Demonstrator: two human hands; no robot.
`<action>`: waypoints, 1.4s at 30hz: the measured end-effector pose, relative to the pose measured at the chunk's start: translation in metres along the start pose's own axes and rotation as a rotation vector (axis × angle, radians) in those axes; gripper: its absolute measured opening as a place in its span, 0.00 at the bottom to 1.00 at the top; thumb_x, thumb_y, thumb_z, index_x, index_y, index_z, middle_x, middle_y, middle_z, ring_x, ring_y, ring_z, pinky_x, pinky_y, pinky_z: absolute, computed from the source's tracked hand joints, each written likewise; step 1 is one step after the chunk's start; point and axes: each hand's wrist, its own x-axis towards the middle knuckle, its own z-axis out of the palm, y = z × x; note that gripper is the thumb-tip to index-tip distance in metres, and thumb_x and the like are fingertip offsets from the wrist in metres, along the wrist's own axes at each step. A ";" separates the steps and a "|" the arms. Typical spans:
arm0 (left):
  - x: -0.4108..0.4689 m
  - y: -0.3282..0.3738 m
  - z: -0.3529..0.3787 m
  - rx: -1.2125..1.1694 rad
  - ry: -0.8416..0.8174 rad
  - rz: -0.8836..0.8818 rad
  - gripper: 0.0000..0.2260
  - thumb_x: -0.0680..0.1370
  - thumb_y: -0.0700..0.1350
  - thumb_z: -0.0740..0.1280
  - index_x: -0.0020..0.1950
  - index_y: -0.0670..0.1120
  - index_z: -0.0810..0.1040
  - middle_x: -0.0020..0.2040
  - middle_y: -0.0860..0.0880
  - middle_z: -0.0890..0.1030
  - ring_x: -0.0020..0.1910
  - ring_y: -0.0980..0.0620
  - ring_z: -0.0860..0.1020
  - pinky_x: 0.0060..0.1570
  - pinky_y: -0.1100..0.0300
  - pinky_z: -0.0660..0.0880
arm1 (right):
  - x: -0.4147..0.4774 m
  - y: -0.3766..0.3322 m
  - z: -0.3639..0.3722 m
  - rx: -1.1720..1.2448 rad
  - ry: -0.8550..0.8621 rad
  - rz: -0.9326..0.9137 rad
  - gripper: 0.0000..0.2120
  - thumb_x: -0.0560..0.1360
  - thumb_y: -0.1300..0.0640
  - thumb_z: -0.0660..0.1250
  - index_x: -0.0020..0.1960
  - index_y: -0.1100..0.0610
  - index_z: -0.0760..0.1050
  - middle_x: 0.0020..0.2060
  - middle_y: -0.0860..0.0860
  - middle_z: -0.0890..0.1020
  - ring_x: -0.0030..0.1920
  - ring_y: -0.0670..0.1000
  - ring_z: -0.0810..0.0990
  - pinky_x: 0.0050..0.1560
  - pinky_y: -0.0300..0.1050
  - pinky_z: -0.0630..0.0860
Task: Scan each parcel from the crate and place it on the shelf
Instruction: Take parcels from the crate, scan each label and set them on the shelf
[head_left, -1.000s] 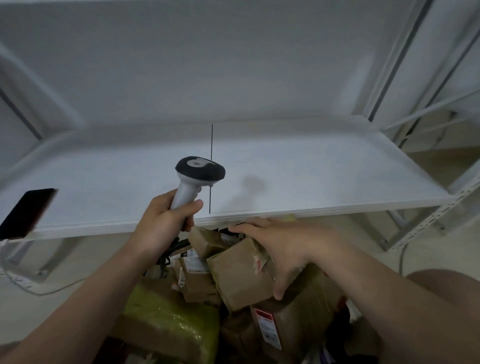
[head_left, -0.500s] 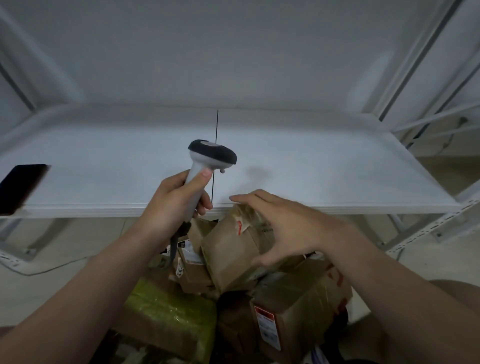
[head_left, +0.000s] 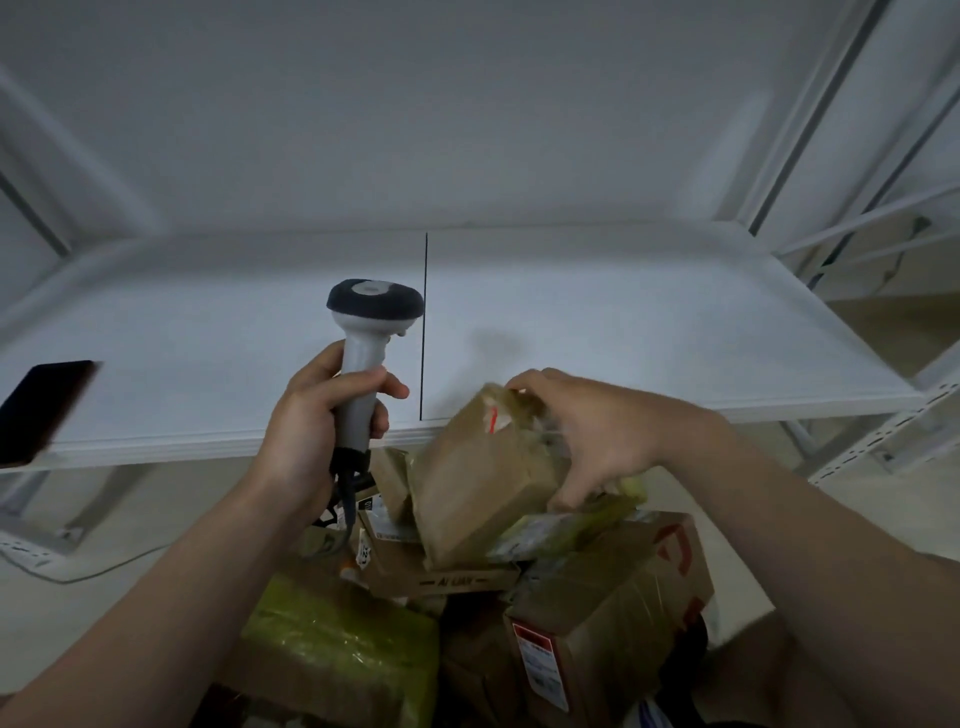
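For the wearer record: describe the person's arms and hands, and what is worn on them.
Two bare hands and two bare forearms. The left forearm and right forearm show no sleeve up to the frame edge. The left hand and right hand wear no gloves. No ring, watch, wristband or strap shows on either, and there are no visible markings.

Shelf (head_left: 623, 322): matt white board, metal frame. Scanner (head_left: 371, 332): smooth plastic. Held parcel (head_left: 478, 483): brown cardboard w/ glossy tape.
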 end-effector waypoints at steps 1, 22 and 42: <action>0.001 -0.001 -0.002 -0.014 0.010 0.006 0.14 0.79 0.40 0.65 0.65 0.44 0.77 0.42 0.45 0.82 0.33 0.49 0.74 0.36 0.56 0.70 | -0.004 0.004 -0.009 0.077 0.036 0.027 0.55 0.61 0.44 0.85 0.78 0.46 0.56 0.66 0.43 0.70 0.65 0.47 0.72 0.62 0.46 0.76; 0.004 -0.016 0.008 -0.085 -0.046 -0.137 0.20 0.68 0.40 0.69 0.60 0.41 0.77 0.54 0.44 0.86 0.25 0.54 0.70 0.28 0.59 0.70 | 0.033 0.031 -0.019 0.983 0.683 0.456 0.38 0.71 0.31 0.72 0.72 0.52 0.67 0.56 0.52 0.84 0.50 0.51 0.84 0.43 0.47 0.75; 0.007 -0.026 0.014 -0.126 -0.068 -0.254 0.25 0.61 0.37 0.66 0.58 0.41 0.82 0.56 0.31 0.80 0.27 0.52 0.72 0.28 0.58 0.70 | 0.032 0.026 0.010 1.083 0.225 0.471 0.51 0.62 0.48 0.83 0.77 0.40 0.59 0.62 0.53 0.81 0.60 0.59 0.82 0.58 0.62 0.81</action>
